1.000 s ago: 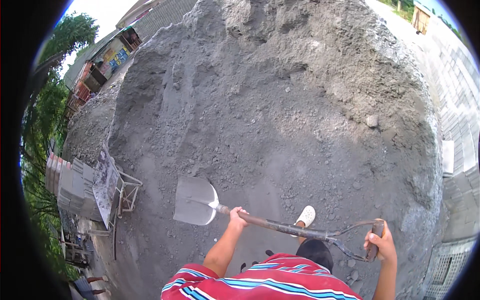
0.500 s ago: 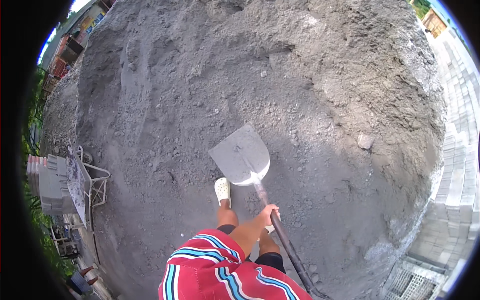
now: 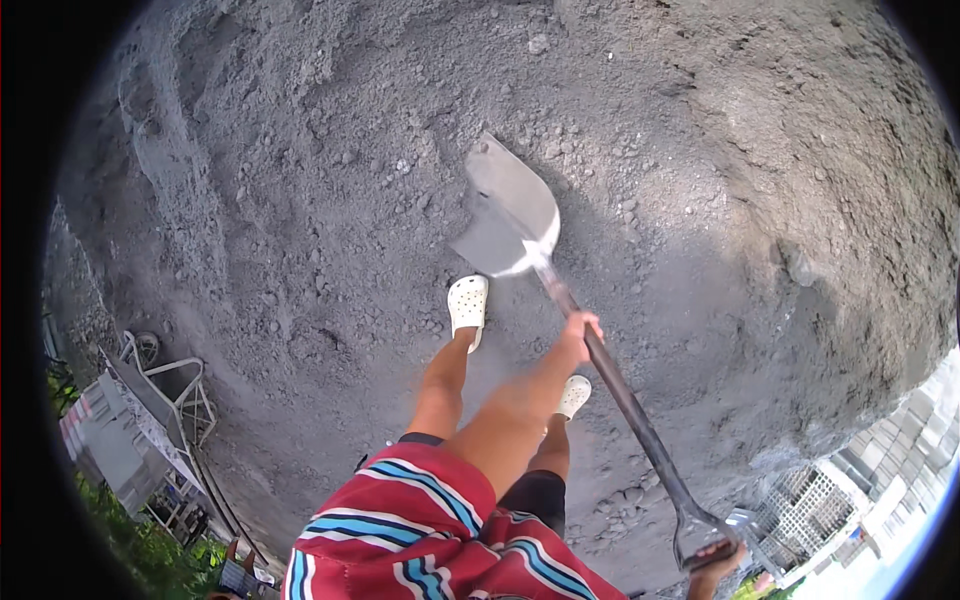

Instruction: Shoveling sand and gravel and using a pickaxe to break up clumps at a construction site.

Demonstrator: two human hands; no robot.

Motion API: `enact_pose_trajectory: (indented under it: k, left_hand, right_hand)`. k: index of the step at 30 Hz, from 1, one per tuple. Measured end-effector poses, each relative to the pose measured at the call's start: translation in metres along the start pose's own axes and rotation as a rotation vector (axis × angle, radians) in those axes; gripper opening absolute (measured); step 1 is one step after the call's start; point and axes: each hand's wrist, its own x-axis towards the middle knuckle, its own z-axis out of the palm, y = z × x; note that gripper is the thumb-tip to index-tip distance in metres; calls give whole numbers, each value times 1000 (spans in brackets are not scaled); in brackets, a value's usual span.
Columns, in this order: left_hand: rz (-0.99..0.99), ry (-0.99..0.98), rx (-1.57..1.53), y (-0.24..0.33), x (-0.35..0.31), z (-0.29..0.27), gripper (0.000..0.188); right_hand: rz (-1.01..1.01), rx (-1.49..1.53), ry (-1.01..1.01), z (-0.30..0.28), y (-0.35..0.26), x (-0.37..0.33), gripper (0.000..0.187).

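Observation:
A shovel (image 3: 515, 215) with a broad pale blade and a long dark shaft slants across the middle of the view. Its blade is at the sandy ground, just ahead of my left foot. My left hand (image 3: 583, 335) is wrapped round the shaft a little below the blade. At the lower right, my right hand (image 3: 714, 553) closes on the D-shaped grip at the shaft's end. Grey, crumbly sand (image 3: 370, 130) rises in a large heap in front of me. Some of it may lie on the blade, but I cannot tell how much.
My feet wear white clogs (image 3: 468, 302). To the left a wheelbarrow (image 3: 165, 395) stands tipped beside stacked grey blocks (image 3: 105, 440). A white plastic crate (image 3: 810, 510) and more grey blocks (image 3: 915, 430) lie at the lower right. Small stones dot the sand.
The shovel has moved forward, its blade farther up the view and tilted. My left hand has moved forward with the shaft. The right hand and the D-grip have come into view.

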Motion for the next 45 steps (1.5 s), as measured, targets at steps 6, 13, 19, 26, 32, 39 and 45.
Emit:
enact_pose_trajectory:
  k: [6, 13, 19, 26, 32, 39, 45]
  left_hand:
    - [627, 73, -36, 322, -125, 1, 6]
    - [755, 350, 127, 307, -196, -79, 6]
    - [692, 420, 76, 158, -197, -125, 7]
    - [550, 276, -76, -84, -152, -129, 8]
    - [273, 40, -285, -259, -100, -149, 8]
    - [257, -60, -608, -385, -114, -207, 6]
    - [605, -37, -846, -408, -213, -363, 12]
  right_hand:
    - [85, 20, -522, 258, 40, 9, 44]
    - [443, 13, -476, 220, 68, -51, 44]
    - [491, -118, -483, 80, 49, -18, 44]
    - [430, -184, -418, -113, -38, 49, 39]
    - [214, -214, -442, -247, -99, 127, 35]
    - [-60, -579, -668, -258, -146, 143, 39]
    - [-195, -813, -915, -194, -66, 68, 47]
